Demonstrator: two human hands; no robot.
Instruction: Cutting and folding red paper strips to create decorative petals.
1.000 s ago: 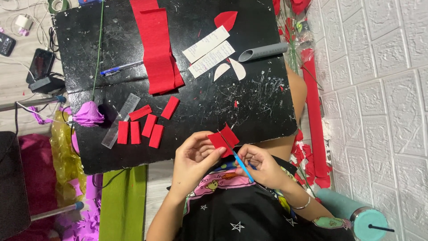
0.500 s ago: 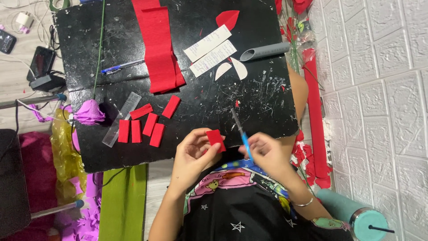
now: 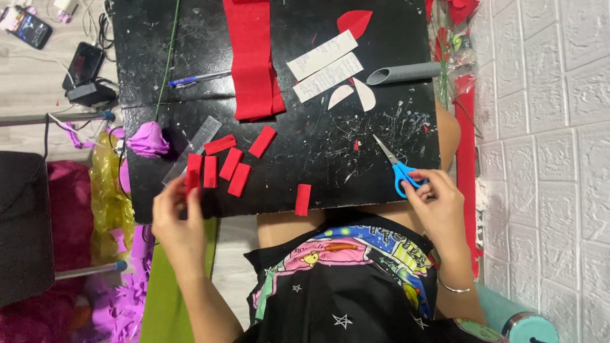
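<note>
My left hand (image 3: 176,219) is at the black board's (image 3: 152,38) front left corner, fingers pinched on the lower end of a red paper strip (image 3: 193,170). It is the leftmost of several short red strips (image 3: 230,163) lying in a loose row. My right hand (image 3: 437,204) rests at the board's front right edge. Its fingers are on the blue handles of the scissors (image 3: 399,170), which lie flat with the blades pointing away from me. One more red strip (image 3: 303,199) lies alone on the front edge between my hands.
A long red crepe sheet (image 3: 253,60), two white paper strips (image 3: 324,67), white petal shapes (image 3: 353,95), a grey tube (image 3: 406,73), a blue pen (image 3: 198,78) and a metal ruler (image 3: 204,133) lie on the board. A purple paper flower (image 3: 147,138) sits left; a white brick wall (image 3: 546,127) runs right.
My hands have parted from the board's front middle. The left went left to the row of red strips, the right went right and laid the scissors down. A cut red strip now lies between them.
</note>
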